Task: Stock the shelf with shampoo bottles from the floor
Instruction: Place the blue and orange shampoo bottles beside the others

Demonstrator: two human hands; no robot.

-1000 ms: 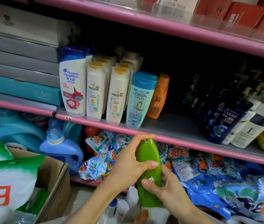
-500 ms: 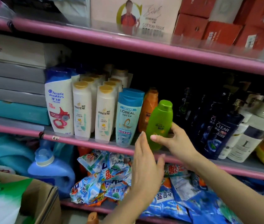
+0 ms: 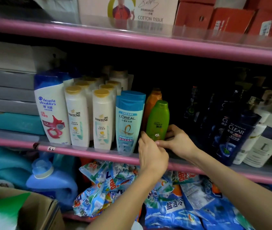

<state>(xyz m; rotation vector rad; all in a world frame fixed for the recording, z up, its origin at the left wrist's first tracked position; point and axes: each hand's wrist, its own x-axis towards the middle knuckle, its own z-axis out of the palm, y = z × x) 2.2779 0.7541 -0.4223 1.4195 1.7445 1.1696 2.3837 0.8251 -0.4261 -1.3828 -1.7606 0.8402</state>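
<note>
**Green bottle seated beside the L'Oréal**

On the shelf [image 3: 88, 151], the green shampoo bottle [image 3: 157, 120] stands upright just right of the L'Oréal bottle [image 3: 128, 121]. The right hand [image 3: 179, 141] pinches its base from the right; the left hand [image 3: 152, 156] touches it in front, fingers curled.

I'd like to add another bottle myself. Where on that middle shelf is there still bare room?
The open patch lies right of the green bottle, between it and the dark blue bottles, with both hands at its front edge. Left of that, the white bottles and light blue bottles stand packed side by side.
</note>
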